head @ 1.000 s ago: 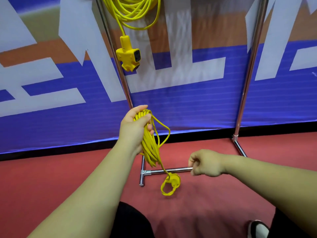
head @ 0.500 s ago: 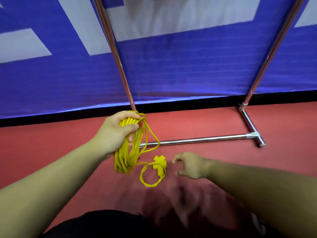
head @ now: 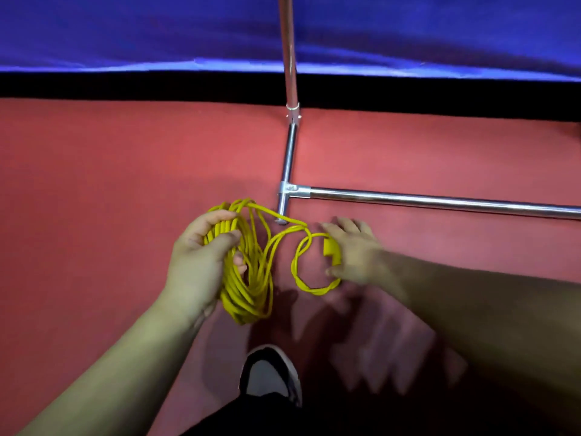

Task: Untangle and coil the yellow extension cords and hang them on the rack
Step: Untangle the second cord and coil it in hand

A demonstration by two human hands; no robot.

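Yellow cord, judged light and limp, is gripped coiled by left hand; plug, likeliest hold, is met by spread right hand, grasp unclear.

A red floor fills most of the view, matt and even in colour, with no seams or marks to be seen. At the far side it meets a black strip that runs straight across from edge to edge. Above the strip hangs a blue sheet, smooth and slightly glossy, darker toward the top. Its lower edge catches the light as a pale, slightly wavy line just over the black. The room is evenly lit, with no hard glare on the floor. Soft, overlapping shadows lie fanned on the floor in the near right part, blurred at their edges
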